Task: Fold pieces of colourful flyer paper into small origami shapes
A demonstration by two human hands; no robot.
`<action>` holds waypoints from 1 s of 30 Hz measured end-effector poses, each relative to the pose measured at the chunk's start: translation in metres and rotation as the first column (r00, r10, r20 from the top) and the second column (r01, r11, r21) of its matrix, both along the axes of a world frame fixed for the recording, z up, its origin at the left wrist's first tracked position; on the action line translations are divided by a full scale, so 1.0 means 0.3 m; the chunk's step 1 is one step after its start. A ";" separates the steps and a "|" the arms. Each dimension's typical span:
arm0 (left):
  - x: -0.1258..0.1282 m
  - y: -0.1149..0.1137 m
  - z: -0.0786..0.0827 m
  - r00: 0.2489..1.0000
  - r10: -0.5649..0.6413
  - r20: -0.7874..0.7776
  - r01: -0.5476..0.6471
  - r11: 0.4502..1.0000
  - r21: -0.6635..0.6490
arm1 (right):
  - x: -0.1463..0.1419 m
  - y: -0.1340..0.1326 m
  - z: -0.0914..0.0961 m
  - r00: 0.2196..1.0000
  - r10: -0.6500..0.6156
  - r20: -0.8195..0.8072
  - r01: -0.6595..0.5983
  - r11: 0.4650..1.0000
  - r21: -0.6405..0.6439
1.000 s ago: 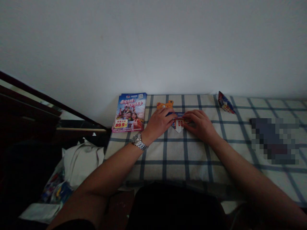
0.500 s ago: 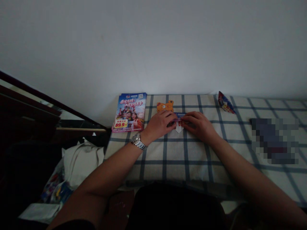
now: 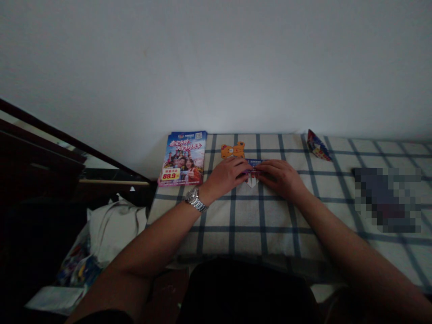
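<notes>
Between my hands lies a partly folded flyer (image 3: pixel 252 180), its white pointed tip facing me and its printed blue edge on the far side. My left hand (image 3: pixel 229 174), with a silver watch on the wrist, grips its left part with bent fingers. From the other side my right hand (image 3: pixel 280 176) pinches the flyer, fingertips almost meeting those of the left. Much of the paper is hidden under the fingers. Left of my hands is a stack of printed flyers (image 3: pixel 184 157). A folded paper piece (image 3: pixel 317 146) with the same colours stands near the wall on the right.
A checked cloth (image 3: pixel 248 225) covers the surface, with an orange bear figure (image 3: pixel 232 150) just beyond my left hand. A blurred dark object (image 3: pixel 384 200) lies to the right. White bags (image 3: pixel 116 225) and a dark rail (image 3: pixel 67 139) are on the left.
My fingers have shifted slightly along the folded flyer, the right hand's fingertips moving a little inward and covering more of its print. The stack and the standing folded piece stay put.
</notes>
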State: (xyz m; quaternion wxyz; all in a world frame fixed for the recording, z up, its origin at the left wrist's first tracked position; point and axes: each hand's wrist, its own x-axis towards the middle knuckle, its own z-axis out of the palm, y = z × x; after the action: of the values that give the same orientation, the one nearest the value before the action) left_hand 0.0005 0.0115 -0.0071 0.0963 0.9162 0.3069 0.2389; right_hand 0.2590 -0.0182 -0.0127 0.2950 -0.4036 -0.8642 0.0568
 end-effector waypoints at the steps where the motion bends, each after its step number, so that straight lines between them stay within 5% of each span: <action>1: -0.001 0.002 -0.002 1.000 -0.005 0.000 0.005 1.000 -0.001 | 0.000 0.000 0.000 1.000 -0.002 0.001 0.002 1.000 0.005; 21: 0.008 -0.031 0.016 0.990 -0.085 -0.114 0.096 0.991 0.089 | 0.003 -0.006 -0.004 0.995 -0.091 -0.033 0.090 0.996 -0.029; 30: 0.017 -0.039 0.018 0.990 -0.032 -0.134 0.046 0.994 0.101 | -0.002 -0.011 0.009 0.996 -0.091 -0.016 0.091 0.996 -0.018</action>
State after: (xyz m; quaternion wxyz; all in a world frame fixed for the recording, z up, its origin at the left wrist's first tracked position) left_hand 0.0054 -0.0002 -0.0017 0.0326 0.9397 0.2816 0.1912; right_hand 0.2584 -0.0214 -0.0101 0.3011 -0.4445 -0.8419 0.0541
